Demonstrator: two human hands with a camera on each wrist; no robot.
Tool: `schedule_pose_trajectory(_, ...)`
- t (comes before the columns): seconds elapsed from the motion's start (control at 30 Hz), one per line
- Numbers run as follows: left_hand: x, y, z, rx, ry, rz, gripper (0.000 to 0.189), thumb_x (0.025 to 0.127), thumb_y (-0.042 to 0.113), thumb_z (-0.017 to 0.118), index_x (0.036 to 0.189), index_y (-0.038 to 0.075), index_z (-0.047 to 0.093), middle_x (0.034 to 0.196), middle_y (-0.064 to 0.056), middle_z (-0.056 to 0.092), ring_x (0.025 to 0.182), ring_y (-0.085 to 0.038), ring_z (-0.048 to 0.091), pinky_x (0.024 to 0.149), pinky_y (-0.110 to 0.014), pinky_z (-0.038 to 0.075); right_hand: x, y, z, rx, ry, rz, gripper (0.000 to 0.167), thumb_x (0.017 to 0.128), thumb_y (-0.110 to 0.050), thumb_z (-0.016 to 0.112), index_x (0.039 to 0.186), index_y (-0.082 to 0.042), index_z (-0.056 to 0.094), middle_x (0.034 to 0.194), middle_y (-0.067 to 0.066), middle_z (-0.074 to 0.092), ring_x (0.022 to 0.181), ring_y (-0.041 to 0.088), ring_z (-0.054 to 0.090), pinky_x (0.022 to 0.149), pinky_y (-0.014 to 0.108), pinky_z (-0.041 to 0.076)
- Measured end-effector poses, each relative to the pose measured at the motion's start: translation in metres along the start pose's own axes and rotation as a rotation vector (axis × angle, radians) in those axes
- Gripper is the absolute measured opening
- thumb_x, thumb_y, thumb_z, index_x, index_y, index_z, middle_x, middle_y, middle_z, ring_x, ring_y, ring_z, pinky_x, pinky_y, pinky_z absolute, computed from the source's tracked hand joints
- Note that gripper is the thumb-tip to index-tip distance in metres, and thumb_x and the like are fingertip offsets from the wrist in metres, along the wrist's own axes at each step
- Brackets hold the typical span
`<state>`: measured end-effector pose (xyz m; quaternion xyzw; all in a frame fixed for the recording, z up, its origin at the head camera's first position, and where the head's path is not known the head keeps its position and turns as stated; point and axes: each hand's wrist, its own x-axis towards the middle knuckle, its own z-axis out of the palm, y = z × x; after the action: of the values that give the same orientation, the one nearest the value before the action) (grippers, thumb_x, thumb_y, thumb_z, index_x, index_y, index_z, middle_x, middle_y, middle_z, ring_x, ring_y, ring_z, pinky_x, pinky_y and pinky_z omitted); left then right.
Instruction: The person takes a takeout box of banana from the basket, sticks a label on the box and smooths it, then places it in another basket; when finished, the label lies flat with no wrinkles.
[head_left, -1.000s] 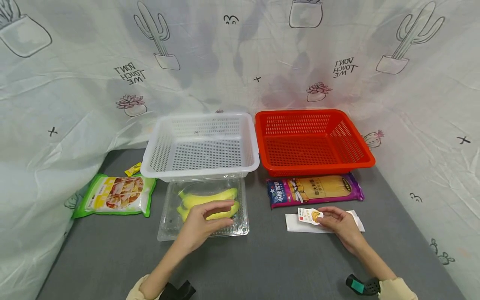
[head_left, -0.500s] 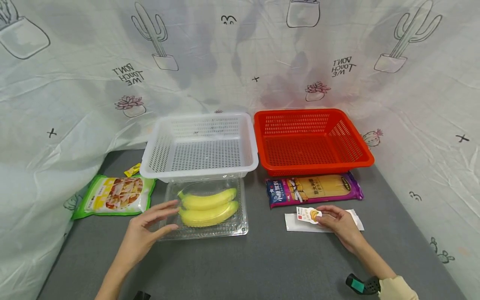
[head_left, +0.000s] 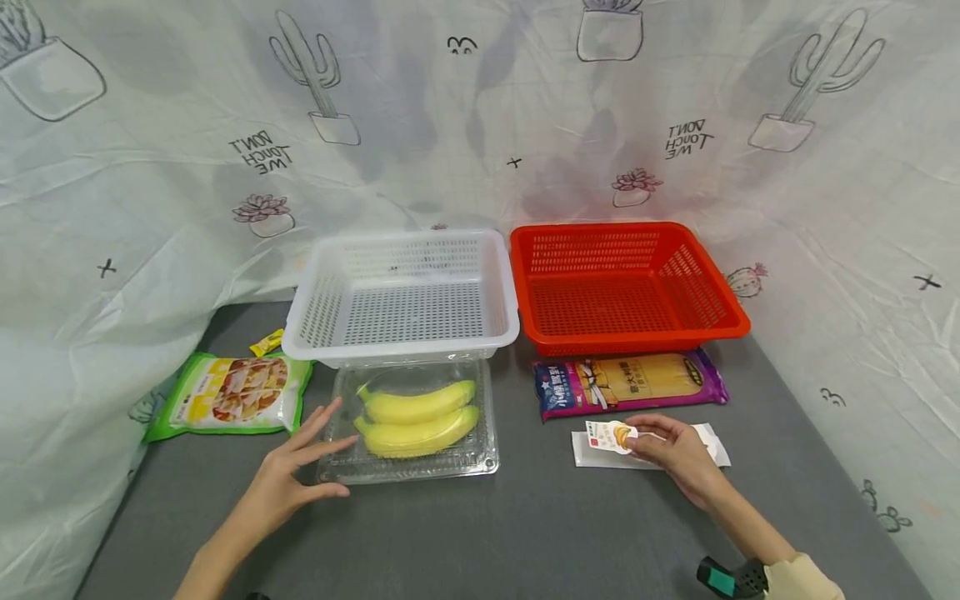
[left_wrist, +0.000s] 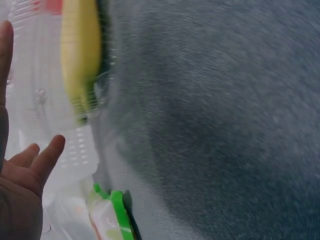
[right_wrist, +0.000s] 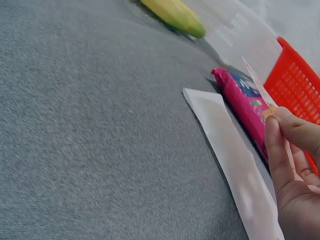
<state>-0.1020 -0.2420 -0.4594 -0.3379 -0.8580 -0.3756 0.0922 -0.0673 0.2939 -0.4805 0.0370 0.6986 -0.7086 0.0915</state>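
Fingers spread, my left hand (head_left: 288, 479) is at the left edge of a clear plastic container (head_left: 450, 472) and holds nothing. Whether it touches the container I cannot tell. Two yellow bananas (head_left: 420, 407) lie side by side in the container. In the left wrist view the hand (left_wrist: 22, 195) shows partly, with a banana (left_wrist: 81, 40) beyond it. Between thumb and fingers my right hand (head_left: 678, 457) pinches a small white sticker (head_left: 606, 436) with a banana picture. It is above a white paper strip (head_left: 592, 458). The right wrist view shows the sticker (right_wrist: 256, 80) nearly edge-on.
A white basket (head_left: 401, 350) stands behind the container, with a red basket (head_left: 637, 342) to its right. A purple noodle packet (head_left: 633, 383) lies before the red one. On the left are a green-edged food bag (head_left: 232, 392) and a small yellow packet (head_left: 267, 342).
My left hand has moved left, from over the bananas to the container's left edge, and its fingers have spread. The right hand keeps its pinch on the sticker, which has shifted slightly left.
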Motion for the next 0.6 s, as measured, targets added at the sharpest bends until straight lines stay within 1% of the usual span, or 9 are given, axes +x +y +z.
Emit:
schedule_pose_trajectory(0.03,0.000,-0.001,0.000,0.003,-0.006,0.008,0.071,0.056,0.012,0.088,0.123,0.009,0.066,0.151,-0.020,0.032,0.145,-0.015,0.016,0.107,-0.011,0.023,0.000,-0.001,0.001,0.001,-0.011,-0.006,0.026,0.088,0.003,0.065,0.113,0.001,0.062,0.096,-0.002,0.067,0.082,0.010,0.066,0.075,0.030,0.057)
schedule_pose_trajectory(0.07,0.000,-0.001,0.001,0.003,-0.009,0.008,0.070,0.057,0.012,0.088,0.124,0.009,0.066,0.151,-0.020,0.033,0.144,-0.014,0.020,0.105,-0.011,0.028,0.000,-0.002,0.002,0.006,-0.018,-0.008,0.025,0.088,0.004,0.065,0.113,0.000,0.062,0.097,-0.002,0.067,0.083,0.010,0.066,0.075,0.030,0.057)
schedule_pose_trajectory(0.1,0.000,-0.001,0.001,0.007,-0.005,0.008,0.069,0.058,0.012,0.087,0.124,0.008,0.066,0.150,-0.020,0.034,0.141,-0.014,0.026,0.102,-0.011,0.034,0.001,-0.003,0.003,0.008,-0.025,-0.009,0.025,0.088,0.004,0.064,0.113,-0.001,0.062,0.097,-0.002,0.067,0.083,0.011,0.067,0.075,0.030,0.057)
schedule_pose_trajectory(0.17,0.000,-0.002,0.003,0.007,0.006,-0.012,0.065,0.061,0.012,0.086,0.123,0.009,0.066,0.149,-0.017,0.038,0.134,-0.012,0.038,0.091,-0.011,0.043,-0.001,-0.006,0.005,0.013,-0.032,-0.007,0.025,0.088,0.004,0.064,0.112,-0.002,0.063,0.097,-0.002,0.067,0.084,0.011,0.067,0.076,0.032,0.057)
schedule_pose_trajectory(0.27,0.001,-0.001,0.004,0.001,0.033,-0.061,0.059,0.065,0.011,0.084,0.122,0.010,0.068,0.146,-0.012,0.044,0.120,-0.010,0.053,0.077,-0.010,0.049,-0.001,-0.010,0.010,0.000,-0.050,-0.004,0.025,0.089,0.002,0.064,0.114,0.001,0.061,0.097,-0.001,0.068,0.083,0.011,0.067,0.076,0.034,0.057)
schedule_pose_trajectory(0.3,0.001,-0.001,0.005,-0.002,0.041,-0.072,0.057,0.066,0.011,0.084,0.121,0.010,0.068,0.145,-0.011,0.046,0.118,-0.011,0.055,0.078,-0.010,0.049,0.000,-0.012,0.012,-0.005,-0.057,-0.003,0.026,0.089,0.001,0.064,0.115,0.003,0.060,0.097,0.000,0.068,0.083,0.011,0.067,0.077,0.034,0.057)
schedule_pose_trajectory(0.37,0.000,-0.001,0.005,-0.010,0.052,-0.090,0.057,0.065,0.010,0.084,0.120,0.010,0.068,0.144,-0.011,0.047,0.117,-0.010,0.055,0.079,-0.009,0.048,0.002,-0.015,0.018,-0.026,-0.063,0.000,0.029,0.089,-0.001,0.065,0.116,0.007,0.057,0.097,0.001,0.068,0.083,0.011,0.067,0.077,0.035,0.057)
schedule_pose_trajectory(0.47,-0.001,-0.002,0.005,-0.023,0.060,-0.077,0.060,0.063,0.008,0.085,0.120,0.008,0.068,0.143,-0.014,0.047,0.119,-0.007,0.052,0.079,-0.008,0.047,0.004,-0.021,0.025,-0.049,-0.054,0.004,0.035,0.089,-0.001,0.066,0.118,0.012,0.054,0.099,0.002,0.066,0.083,0.011,0.066,0.078,0.036,0.057)
schedule_pose_trajectory(0.6,-0.001,-0.002,0.005,-0.031,0.058,-0.078,0.060,0.063,0.009,0.085,0.121,0.007,0.068,0.143,-0.015,0.046,0.122,-0.004,0.048,0.080,-0.008,0.047,0.008,-0.027,0.035,-0.074,-0.038,0.013,0.041,0.087,-0.003,0.069,0.120,0.013,0.052,0.098,0.003,0.066,0.083,0.013,0.067,0.078,0.035,0.057)
